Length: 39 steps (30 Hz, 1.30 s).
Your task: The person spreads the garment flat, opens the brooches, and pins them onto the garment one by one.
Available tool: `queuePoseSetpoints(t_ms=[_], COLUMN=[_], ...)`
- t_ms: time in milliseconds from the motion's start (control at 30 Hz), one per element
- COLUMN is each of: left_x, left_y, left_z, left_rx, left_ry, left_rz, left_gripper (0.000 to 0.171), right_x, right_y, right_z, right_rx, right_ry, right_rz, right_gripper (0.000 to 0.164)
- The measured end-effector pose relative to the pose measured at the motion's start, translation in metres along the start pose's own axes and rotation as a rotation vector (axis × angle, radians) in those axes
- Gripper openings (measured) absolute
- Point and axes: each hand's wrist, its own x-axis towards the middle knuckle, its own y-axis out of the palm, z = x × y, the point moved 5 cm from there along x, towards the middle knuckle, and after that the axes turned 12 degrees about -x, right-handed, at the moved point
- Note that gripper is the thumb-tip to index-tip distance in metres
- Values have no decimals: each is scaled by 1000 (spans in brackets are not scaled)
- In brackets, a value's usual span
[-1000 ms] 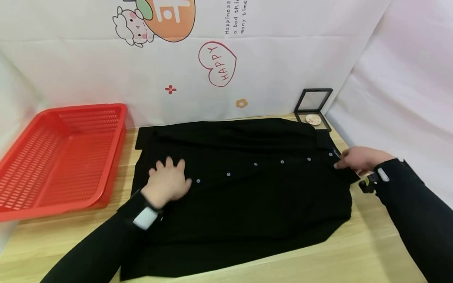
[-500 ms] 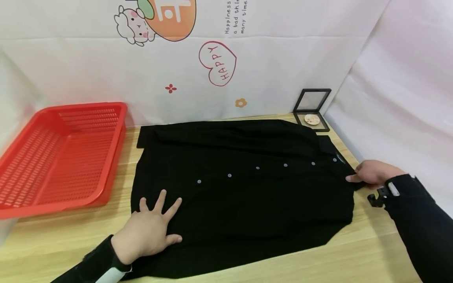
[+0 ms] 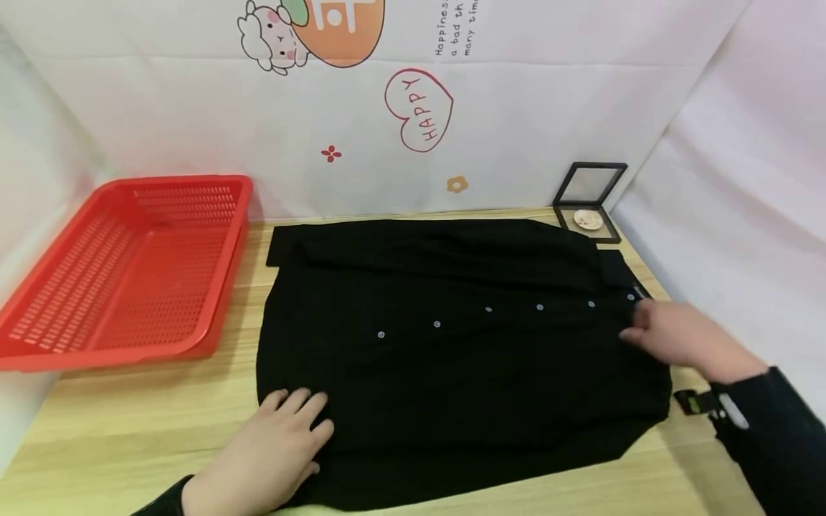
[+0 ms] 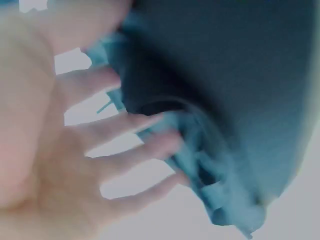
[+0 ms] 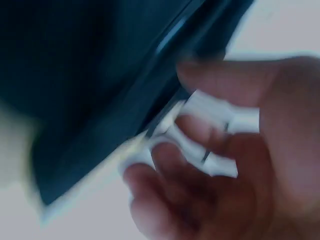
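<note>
The black shirt point(image 3: 477, 387) lies spread across the middle of the counter point(image 3: 148, 408), probably so its cloth stays flat and its row of buttons point(image 3: 437, 324) faces up, while the red basket point(image 3: 116, 357) stands to the left, seemingly out of the cloth's way. At the shirt's near left edge, the left hand point(image 3: 261, 451) rests with fingers parted and gripping nothing, perhaps to smooth that edge. The right hand point(image 3: 680, 340), blurred, reaches the shirt's right end palm inward, fingers loosely bent and thumb apart, apparently pinching no cloth.
</note>
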Motion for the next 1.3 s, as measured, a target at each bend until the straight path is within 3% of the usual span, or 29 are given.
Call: queuePoseSetpoints(t_ms=[67,133,233,300,400,600,667,733,833,900,1000,1100,1300], left_x=[-3,-6,-10,-14,-19,-29,-32,-32,-32,-31,-30,-30,-31], left_y=[-1,-4,-10,-13,-17,-21,-20,-16,-5,2,9,10,9], left_z=[-4,-5,-3,-1,-1,-2,-2,-2,0,3,6,7,5], left_rx=[12,0,-17,-26,-34,-47,-72,-92,-100,-92,-89,-85,-72], left_ry=[99,160,221,255,295,302,294,285,211,133,24,-18,-26], left_rz=[-104,-212,-332,-378,-422,-472,-455,-409,-266,-166,-69,-50,-39], left_gripper=[18,18,8,12,28,47,49,31,9,19,19,19,19], right_x=[-8,-19,-32,-36,-39,-45,-47,-49,-51,-50,-51,-54,-58], right_y=[5,13,24,27,27,27,29,32,38,39,36,28,18], right_z=[52,99,146,159,160,153,153,153,153,153,152,148,134], right_rx=[47,98,74,-1,-94,-127,-138,-144,-166,-184,-216,-227,-273], right_ry=[-184,-344,-464,-452,-423,-425,-417,-405,-387,-384,-388,-373,-285], right_rz=[-2,52,96,72,3,-52,-56,-54,-49,-61,-120,-210,-376], right_gripper=[26,27,30,28,27,27,26,27,27,20,18,24,30])
